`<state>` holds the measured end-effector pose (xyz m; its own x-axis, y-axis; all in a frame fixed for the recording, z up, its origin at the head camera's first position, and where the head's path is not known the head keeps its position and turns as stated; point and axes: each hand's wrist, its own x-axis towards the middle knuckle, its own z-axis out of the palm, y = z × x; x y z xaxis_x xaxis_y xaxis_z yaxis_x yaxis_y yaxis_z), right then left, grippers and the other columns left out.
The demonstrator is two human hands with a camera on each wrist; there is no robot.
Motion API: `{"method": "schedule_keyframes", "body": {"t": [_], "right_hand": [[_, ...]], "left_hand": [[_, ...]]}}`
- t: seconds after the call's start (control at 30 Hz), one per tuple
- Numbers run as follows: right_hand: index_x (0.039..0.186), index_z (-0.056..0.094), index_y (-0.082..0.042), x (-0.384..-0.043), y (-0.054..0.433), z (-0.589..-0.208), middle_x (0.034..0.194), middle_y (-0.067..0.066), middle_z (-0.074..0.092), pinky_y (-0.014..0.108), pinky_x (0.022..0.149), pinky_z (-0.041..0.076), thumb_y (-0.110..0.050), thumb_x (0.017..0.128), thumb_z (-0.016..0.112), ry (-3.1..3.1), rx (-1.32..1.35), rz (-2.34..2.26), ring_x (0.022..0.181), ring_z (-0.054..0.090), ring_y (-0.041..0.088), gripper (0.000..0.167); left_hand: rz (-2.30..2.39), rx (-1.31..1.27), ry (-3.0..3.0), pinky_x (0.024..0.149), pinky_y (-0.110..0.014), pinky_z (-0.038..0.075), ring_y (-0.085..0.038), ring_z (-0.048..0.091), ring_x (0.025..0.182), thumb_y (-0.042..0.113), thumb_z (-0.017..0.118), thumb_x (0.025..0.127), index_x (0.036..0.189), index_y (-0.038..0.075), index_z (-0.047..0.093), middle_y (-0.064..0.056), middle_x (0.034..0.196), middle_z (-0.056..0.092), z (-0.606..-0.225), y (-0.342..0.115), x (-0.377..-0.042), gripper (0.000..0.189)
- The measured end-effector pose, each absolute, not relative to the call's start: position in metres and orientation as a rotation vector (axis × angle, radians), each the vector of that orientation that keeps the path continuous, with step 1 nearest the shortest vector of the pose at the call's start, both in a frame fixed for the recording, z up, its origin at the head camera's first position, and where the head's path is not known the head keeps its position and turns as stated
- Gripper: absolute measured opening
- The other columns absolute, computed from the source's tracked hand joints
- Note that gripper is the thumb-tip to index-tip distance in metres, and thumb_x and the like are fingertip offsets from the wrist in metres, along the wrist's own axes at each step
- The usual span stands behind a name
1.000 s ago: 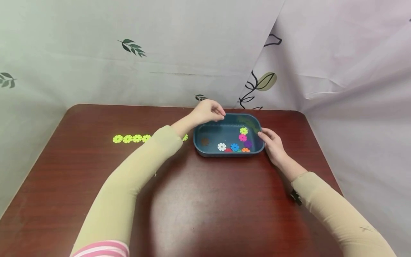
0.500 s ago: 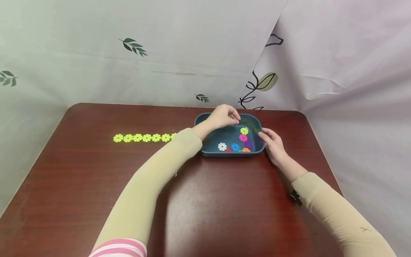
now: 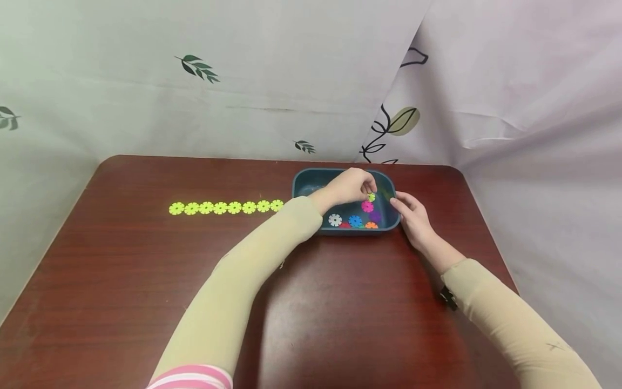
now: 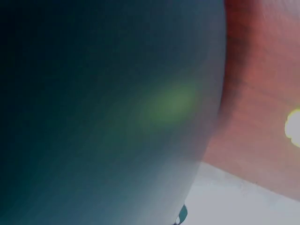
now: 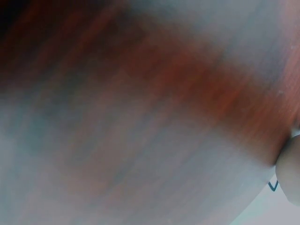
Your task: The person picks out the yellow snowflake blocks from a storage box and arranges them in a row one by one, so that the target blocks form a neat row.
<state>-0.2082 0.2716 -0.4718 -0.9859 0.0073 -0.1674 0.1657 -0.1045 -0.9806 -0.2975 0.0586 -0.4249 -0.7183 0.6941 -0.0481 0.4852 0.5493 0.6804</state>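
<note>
My left hand (image 3: 352,185) reaches down into a dark blue tray (image 3: 303,178), its bent fingers at a yellow-green notched disc (image 3: 372,198) that they partly cover. The disc lies near the tray's right end; whether the fingertips grip it is too small to tell. My right hand (image 3: 415,219) holds the tray's right end, thumb at the rim. Inside the tray are a pink disc (image 3: 367,207), a purple disc (image 3: 375,216), a blue disc (image 3: 356,221), a white disc (image 3: 335,220) and an orange disc (image 3: 371,226). Both wrist views are mostly blurred.
To the left of the tray, a straight row of several yellow-green discs (image 3: 221,208) lies on the brown wooden table (image 3: 121,259). Behind the table hangs a pale cloth (image 3: 262,81) with leaf prints.
My left hand has moved right and lower, from above the tray's back rim to the yellow-green disc inside. More of the row on the table shows now. The right hand stays at the rim.
</note>
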Motion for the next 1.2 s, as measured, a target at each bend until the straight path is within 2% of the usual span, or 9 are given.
{"method": "schedule_keyframes", "body": {"t": [0.43, 0.67, 0.9, 1.2], "right_hand": [[0.126, 0.061, -0.009, -0.203, 0.271, -0.471, 0.111, -0.01, 0.068, 0.015, 0.09, 0.058, -0.015, 0.108, 0.061, 2.034, 0.174, -2.231, 0.101, 0.067, 0.001, 0.018], [0.124, 0.062, -0.011, -0.2, 0.274, -0.472, 0.11, -0.011, 0.068, 0.014, 0.089, 0.057, -0.014, 0.108, 0.061, 2.036, 0.2, -2.232, 0.101, 0.066, 0.001, 0.017], [0.118, 0.064, -0.018, -0.198, 0.272, -0.475, 0.11, -0.01, 0.068, 0.015, 0.089, 0.056, -0.012, 0.108, 0.06, 2.033, 0.207, -2.234, 0.103, 0.066, 0.001, 0.012], [0.121, 0.064, -0.013, -0.199, 0.268, -0.473, 0.109, -0.01, 0.07, 0.016, 0.09, 0.057, -0.012, 0.108, 0.06, 2.033, 0.177, -2.238, 0.102, 0.068, 0.003, 0.014]], "left_hand": [[0.824, 1.019, 2.432, 0.095, -0.027, 0.059, -0.017, 0.07, 0.102, 0.006, 0.075, 0.098, 0.115, 0.004, 0.077, -0.008, 0.113, 0.076, -0.405, 0.053, -0.287, 0.018], [0.793, 1.095, 2.392, 0.098, -0.029, 0.058, -0.019, 0.07, 0.106, 0.005, 0.075, 0.097, 0.12, 0.0, 0.076, -0.011, 0.116, 0.076, -0.398, 0.061, -0.288, 0.024], [0.692, 1.168, 2.276, 0.102, -0.029, 0.056, -0.022, 0.069, 0.113, 0.001, 0.072, 0.098, 0.126, -0.002, 0.072, -0.015, 0.124, 0.075, -0.4, 0.071, -0.298, 0.029], [0.504, 1.166, 2.284, 0.111, -0.033, 0.053, -0.022, 0.067, 0.124, 0.003, 0.072, 0.099, 0.131, 0.002, 0.071, -0.012, 0.131, 0.073, -0.401, 0.072, -0.307, 0.032]]}}
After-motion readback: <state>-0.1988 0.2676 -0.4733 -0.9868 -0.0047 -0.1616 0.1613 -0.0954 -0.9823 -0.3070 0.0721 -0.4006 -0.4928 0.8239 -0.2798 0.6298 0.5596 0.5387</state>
